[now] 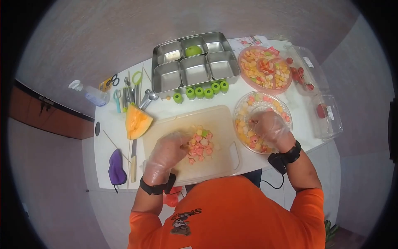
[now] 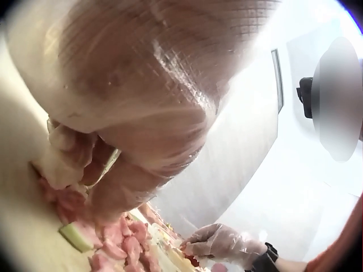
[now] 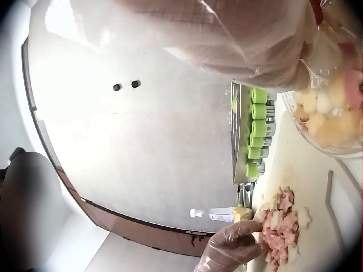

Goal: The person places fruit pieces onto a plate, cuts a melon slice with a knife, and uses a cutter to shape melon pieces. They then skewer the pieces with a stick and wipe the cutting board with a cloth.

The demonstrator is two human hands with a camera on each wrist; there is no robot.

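Observation:
Both hands wear clear plastic gloves. In the head view my left hand (image 1: 167,151) is at the left side of a pile of pink and yellow fruit pieces (image 1: 200,145) on a cutting board (image 1: 224,162). The left wrist view shows its bent fingertips against the pink pieces (image 2: 122,241); nothing is plainly held. My right hand (image 1: 271,129) is over a clear round bowl (image 1: 286,143) with a ring of fruit pieces. Its fingertips pinch together on a small reddish piece, partly hidden by the hand.
A steel tray (image 1: 155,89) of compartments stands behind the board, with several green-topped cutters (image 1: 199,92) before it. Melon (image 1: 138,121), a knife (image 1: 133,166) and a purple item (image 1: 117,167) lie left. A pink fruit platter (image 1: 257,85) and clear boxes (image 1: 331,120) stand right.

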